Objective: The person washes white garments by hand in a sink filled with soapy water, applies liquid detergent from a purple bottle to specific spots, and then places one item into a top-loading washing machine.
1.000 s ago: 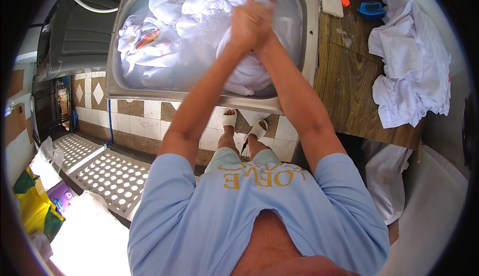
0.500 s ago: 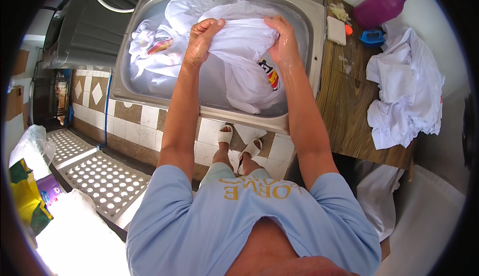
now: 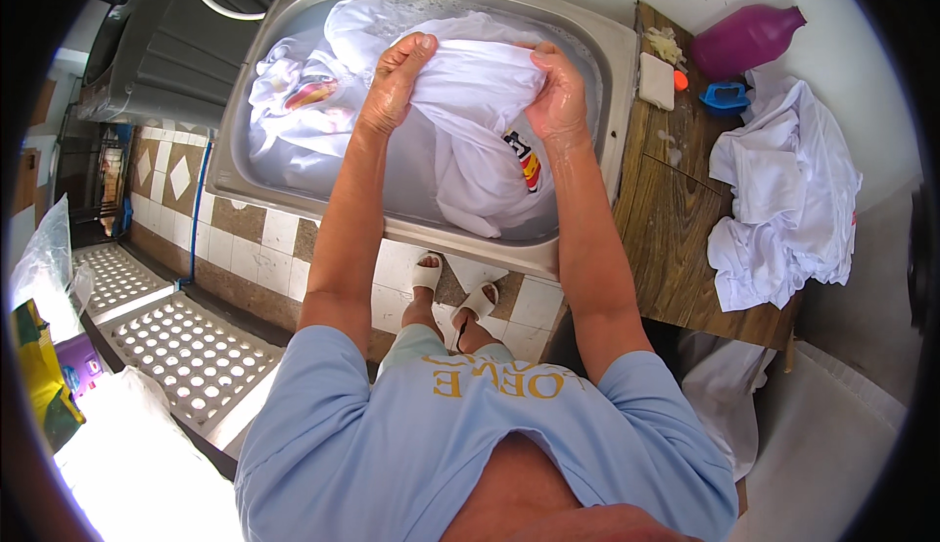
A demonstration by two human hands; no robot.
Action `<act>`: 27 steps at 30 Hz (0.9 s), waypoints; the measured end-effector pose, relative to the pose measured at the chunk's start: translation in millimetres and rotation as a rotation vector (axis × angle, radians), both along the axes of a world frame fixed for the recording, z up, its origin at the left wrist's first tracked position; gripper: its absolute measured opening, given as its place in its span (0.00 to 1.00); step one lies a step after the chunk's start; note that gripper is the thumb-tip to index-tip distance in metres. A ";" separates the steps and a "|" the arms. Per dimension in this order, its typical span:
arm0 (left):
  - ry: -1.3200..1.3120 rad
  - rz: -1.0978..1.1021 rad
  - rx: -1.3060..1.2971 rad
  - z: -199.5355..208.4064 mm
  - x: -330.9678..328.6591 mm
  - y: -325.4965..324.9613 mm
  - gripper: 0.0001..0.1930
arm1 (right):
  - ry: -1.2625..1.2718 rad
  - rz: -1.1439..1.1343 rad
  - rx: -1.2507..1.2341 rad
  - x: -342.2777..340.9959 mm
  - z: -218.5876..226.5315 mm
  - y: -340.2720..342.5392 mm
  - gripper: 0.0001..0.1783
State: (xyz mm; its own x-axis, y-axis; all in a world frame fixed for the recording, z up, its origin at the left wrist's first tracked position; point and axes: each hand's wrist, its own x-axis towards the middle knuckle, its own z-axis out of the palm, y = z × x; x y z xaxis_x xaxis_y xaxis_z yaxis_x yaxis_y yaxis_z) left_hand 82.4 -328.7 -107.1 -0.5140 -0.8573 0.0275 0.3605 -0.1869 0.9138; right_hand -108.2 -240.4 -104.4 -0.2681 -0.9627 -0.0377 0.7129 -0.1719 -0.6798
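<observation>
A wet white garment [image 3: 475, 77] with a colored print near its lower right is stretched between my two hands over a steel sink basin [image 3: 617, 101]. My left hand [image 3: 395, 84] is closed on its upper left part, thumb on top. On its right part, my right hand [image 3: 558, 96] is closed with the thumb side up and skin wet. The garment's lower end trails into cloudy, soapy water [image 3: 406, 185]. Left of it, another bundle of white cloth [image 3: 294, 111] with a reddish-yellow print lies partly in the water; whether the two are joined cannot be made out.
Right of the basin, a wooden table [image 3: 666, 219] bears a soap bar [image 3: 656, 82], a blue brush [image 3: 725, 98], a purple bottle [image 3: 747, 41] and a heap of white clothes [image 3: 783, 189]. A dark grey plastic tub [image 3: 191, 47] stands at the far left.
Both hands keep their hold on the garment. The right hand has turned slightly and come a little lower on the cloth. The whole view has shifted a little.
</observation>
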 end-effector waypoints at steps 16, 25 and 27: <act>0.005 -0.070 0.030 9.3 2.0 -1.0 0.06 | 0.085 -0.058 -0.007 0.6 10.1 2.5 0.07; 0.022 -0.043 0.081 9.7 1.8 -3.5 0.08 | 0.052 -0.028 0.005 -3.0 12.3 4.7 0.06; 0.021 -0.035 0.095 11.6 -0.4 -1.6 0.08 | 0.052 -0.036 -0.001 -2.7 13.5 5.9 0.06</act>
